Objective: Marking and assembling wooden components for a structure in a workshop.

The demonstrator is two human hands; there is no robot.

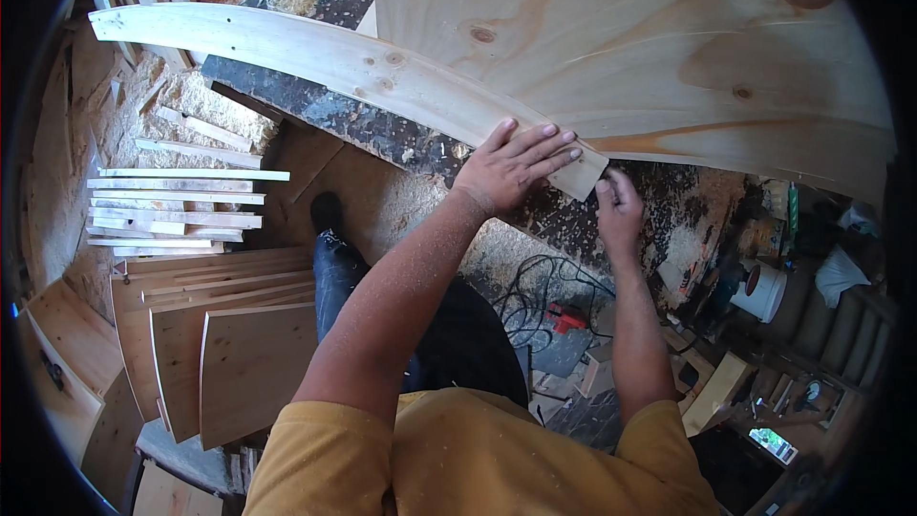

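A long, pale wooden board lies slantwise across the dark, sawdust-strewn workbench, its far-left end reaching past the bench edge. My left hand rests flat on the board near its right end, fingers stretched out. Right beside that end is my right hand, its fingers curled and thumb close to the board's corner. What those fingers hold, if anything, is too small to make out. Behind the board, a large plywood sheet with knots and a brown stain covers much of the bench.
Thin wooden strips are stacked at left, above several leaning curved panels. A red power tool with tangled black cable lies on the floor. At right stand a white bucket and a lit phone. Sawdust covers the floor.
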